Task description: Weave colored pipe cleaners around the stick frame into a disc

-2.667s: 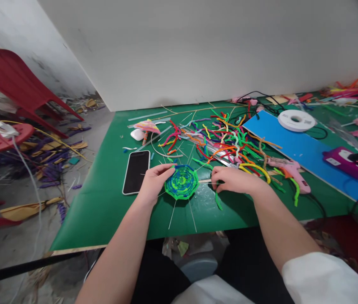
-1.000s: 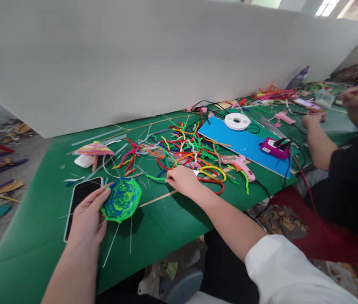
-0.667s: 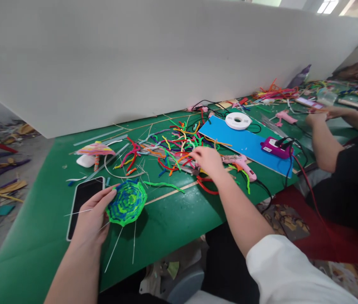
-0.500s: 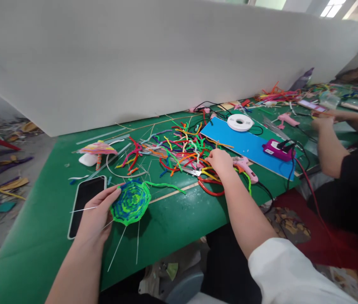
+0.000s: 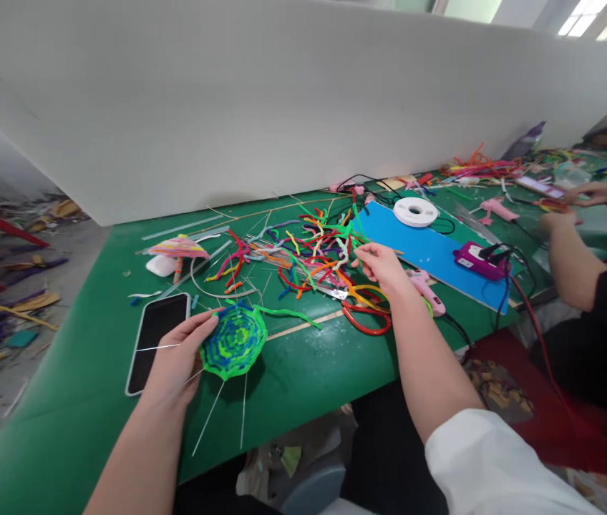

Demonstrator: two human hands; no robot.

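My left hand [image 5: 182, 354] is closed on the edge of a round woven piece [image 5: 236, 340] made of green and blue pipe cleaners. Thin pale wires stick out of it, and a loose green tail [image 5: 290, 315] trails to the right. My right hand [image 5: 381, 266] is over the right side of a tangled pile of coloured pipe cleaners [image 5: 308, 250], its fingertips drawn together. Whether a strand lies between them is too small to make out. Beneath that wrist lie orange-red scissors [image 5: 368, 318], and a pink glue gun [image 5: 426, 292] is partly hidden behind the forearm.
A phone [image 5: 158, 336] lies by my left hand, with a pink mushroom-shaped craft piece [image 5: 179, 249] behind it. Further right are a blue board [image 5: 416, 247], a white spool [image 5: 416, 212] and a purple power strip [image 5: 479, 260] with cables. Another person's hands [image 5: 577, 207] work at far right.
My right hand has lifted slightly from the pile, its fingers more visible, and the scissors show more. The whole view has shifted a little; my left hand keeps its hold on the woven piece.
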